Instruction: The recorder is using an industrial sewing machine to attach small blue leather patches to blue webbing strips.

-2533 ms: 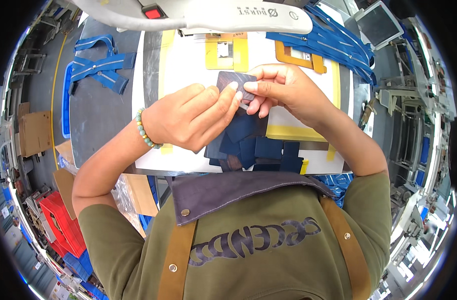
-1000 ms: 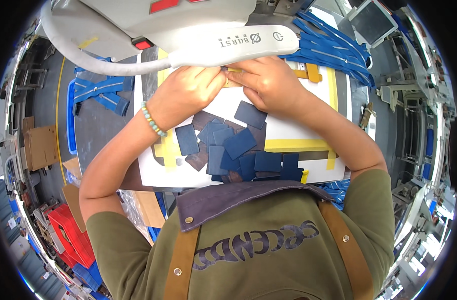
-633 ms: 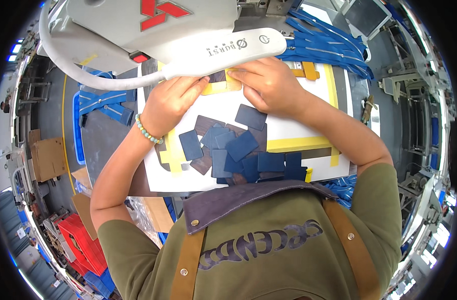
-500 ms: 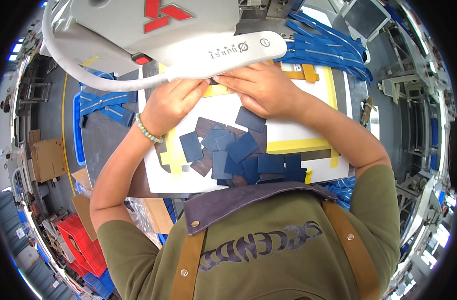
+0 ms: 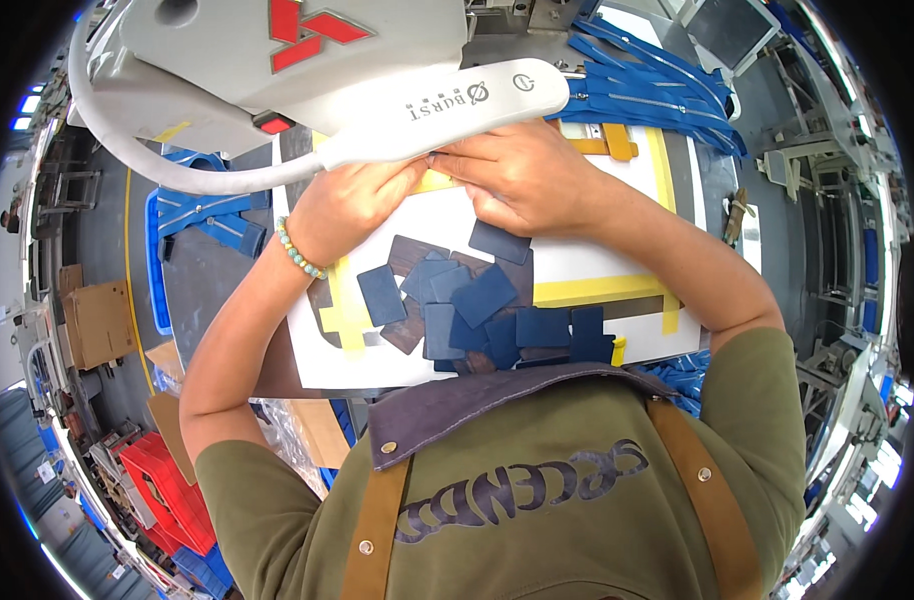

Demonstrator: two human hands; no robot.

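My left hand (image 5: 355,208), with a beaded bracelet (image 5: 297,250) at its wrist, reaches under a white lamp arm (image 5: 457,112) on a sewing machine (image 5: 227,75). Beside it, my right hand (image 5: 529,180) comes in from the right, and the fingertips of both almost meet. Each hand has its fingers pinched together; whatever they hold is small and mostly hidden beneath the lamp arm. A yellow-taped strip (image 5: 437,181) shows just below the fingertips. Nearer to me, several dark blue rounded-corner patches (image 5: 484,295) lie in a loose pile, one of them (image 5: 499,240) right below my right hand.
White board (image 5: 377,365) with yellow tape (image 5: 597,290) covers the worktop. Blue zipper strips (image 5: 657,95) lie at the far right, more zippers (image 5: 212,210) at the left by a blue tray (image 5: 157,265). A brown strap piece (image 5: 615,143) sits beyond my right wrist.
Both hands stay at nearly the same spot under the lamp arm, with only slight finger movement. The machine and lamp arm appear shifted slightly left in view. The pile of patches looks unchanged.
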